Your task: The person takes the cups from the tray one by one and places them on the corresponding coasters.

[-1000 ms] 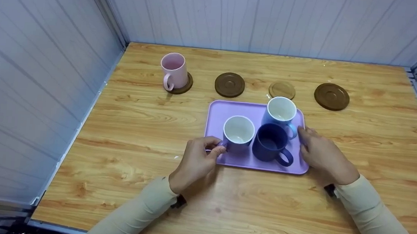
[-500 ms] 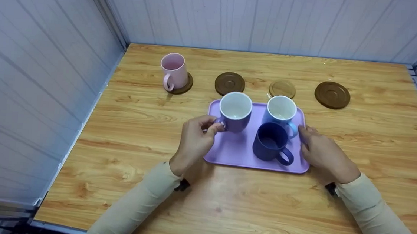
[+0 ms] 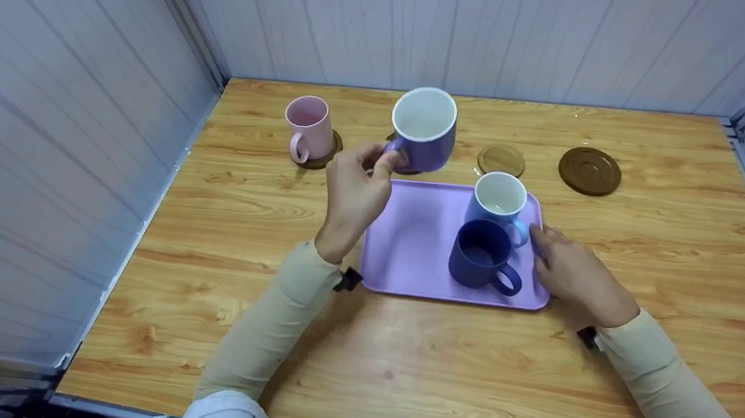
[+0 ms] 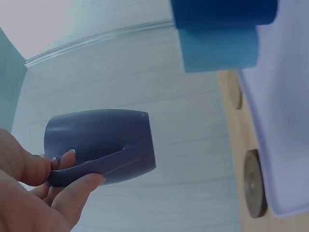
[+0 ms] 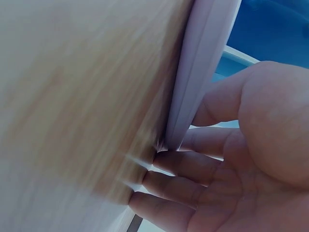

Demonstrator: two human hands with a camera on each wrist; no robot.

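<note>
A purple mug (image 3: 433,151) with a white inside hangs in the air, its handle pinched by the thumb and fingers of my left hand (image 3: 355,191). In the head view the mug covers most of a dark round coaster (image 3: 407,171) behind the tray. My right hand (image 3: 577,275) holds the right rim of the lilac tray (image 3: 401,264). The right wrist view shows the thumb over the tray edge (image 5: 198,72), the other fingers along its outer side. On the tray stand a dark blue mug (image 3: 471,266) and a light blue mug (image 3: 479,211) behind it.
A pink mug (image 3: 315,135) stands on a dark coaster (image 3: 331,159) at the back left. Right of the raised mug lie a light wooden coaster (image 3: 501,161) and a dark coaster (image 3: 589,171). Pale panels (image 3: 360,28) wall the wooden table's back and sides.
My left hand has lifted the purple mug off the tray's left part and carried it away from me, over the second coaster. My right hand has stayed at the tray's right rim.
</note>
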